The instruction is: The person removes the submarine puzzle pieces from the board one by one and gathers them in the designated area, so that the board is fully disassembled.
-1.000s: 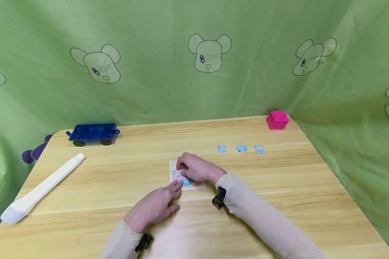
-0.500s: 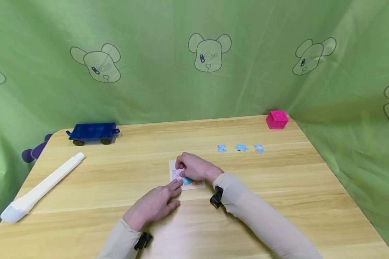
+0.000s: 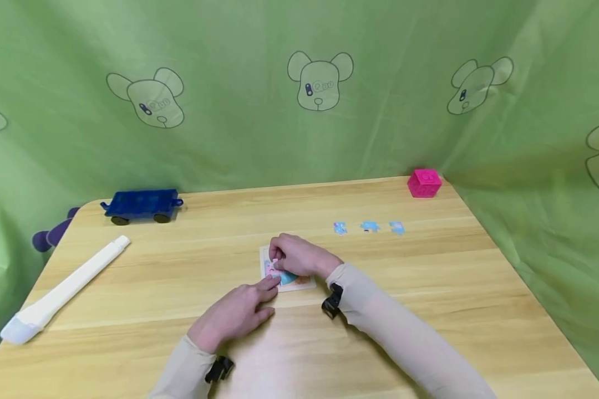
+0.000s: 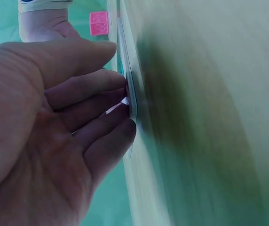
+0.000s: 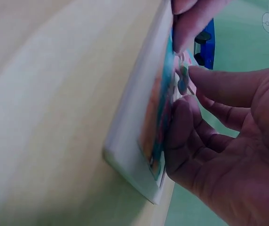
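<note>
A small jigsaw puzzle board [image 3: 304, 286] with a white border and a coloured picture lies mid-table. Over its picture my right hand [image 3: 299, 256] pinches a jigsaw piece [image 5: 184, 77] between thumb and fingers, tilted up from the board in the right wrist view. My left hand [image 3: 232, 316] rests at the board's near left edge, its fingers extended onto the border and picture. In the left wrist view those fingertips [image 4: 125, 127] sit right at the board's edge. Part of the picture is hidden under both hands.
Three loose blue jigsaw pieces [image 3: 370, 226] lie in a row right of the board. A pink block [image 3: 424, 183] stands at the far right corner, a blue toy wagon [image 3: 142, 205] at the back left. A long white stick-like object [image 3: 70, 285] lies left. A green curtain [image 3: 229, 138] hangs behind.
The fingers of my right hand have shifted slightly on the board, and the held piece now shows tilted up at their tips. My left hand stays in place.
</note>
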A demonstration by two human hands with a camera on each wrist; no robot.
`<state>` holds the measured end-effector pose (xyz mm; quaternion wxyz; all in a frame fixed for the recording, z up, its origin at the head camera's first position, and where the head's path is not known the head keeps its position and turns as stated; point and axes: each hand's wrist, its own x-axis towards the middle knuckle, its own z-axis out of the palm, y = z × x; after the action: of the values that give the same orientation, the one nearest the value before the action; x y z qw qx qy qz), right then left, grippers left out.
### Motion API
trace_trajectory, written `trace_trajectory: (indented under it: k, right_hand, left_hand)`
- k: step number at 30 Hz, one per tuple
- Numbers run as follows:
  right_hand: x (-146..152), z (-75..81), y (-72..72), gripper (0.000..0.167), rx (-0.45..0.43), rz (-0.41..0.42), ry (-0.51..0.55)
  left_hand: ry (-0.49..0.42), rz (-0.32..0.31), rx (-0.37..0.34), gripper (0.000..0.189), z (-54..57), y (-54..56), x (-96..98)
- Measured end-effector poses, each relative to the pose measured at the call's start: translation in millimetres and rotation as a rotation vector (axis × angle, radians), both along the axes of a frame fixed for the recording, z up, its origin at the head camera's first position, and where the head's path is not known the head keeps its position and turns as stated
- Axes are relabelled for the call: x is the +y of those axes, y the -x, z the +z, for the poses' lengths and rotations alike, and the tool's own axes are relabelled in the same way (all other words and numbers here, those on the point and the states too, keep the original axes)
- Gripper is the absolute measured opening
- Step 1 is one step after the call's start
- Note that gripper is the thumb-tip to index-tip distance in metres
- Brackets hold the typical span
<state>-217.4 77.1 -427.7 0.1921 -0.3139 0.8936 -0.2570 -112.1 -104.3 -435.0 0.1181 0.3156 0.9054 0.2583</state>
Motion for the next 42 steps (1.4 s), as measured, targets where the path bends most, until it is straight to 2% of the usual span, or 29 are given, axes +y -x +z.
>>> trace_trajectory:
  k: [4, 9, 20, 34, 42]
  right_hand:
    - [-1, 2.1, 1.4, 0.002, -0.017, -0.016, -0.009]
    - [-2, 2.8, 1.6, 0.004, -0.049, -0.039, -0.012]
    - [-3, 5.2, -1.9, 0.009, -0.045, -0.046, -0.012]
    - [8, 8.4, -2.2, 0.006, -0.084, -0.054, 0.114]
    - [39, 13.2, -0.6, 0.006, -0.109, -0.089, 0.249]
  left_hand:
    - [-0.005, -0.015, -0.011, 0.046, 1.6, 2.1, -0.8]
    - [-0.013, -0.016, -0.027, 0.045, 2.7, 3.3, -2.2]
    - [-0.006, -0.004, -0.051, 0.046, 2.4, 2.5, -3.2]
    - [-0.027, -0.015, -0.052, 0.048, 1.0, 2.0, -3.9]
    - [-0.032, -0.012, -0.062, 0.049, -0.1, 2.2, -5.5]
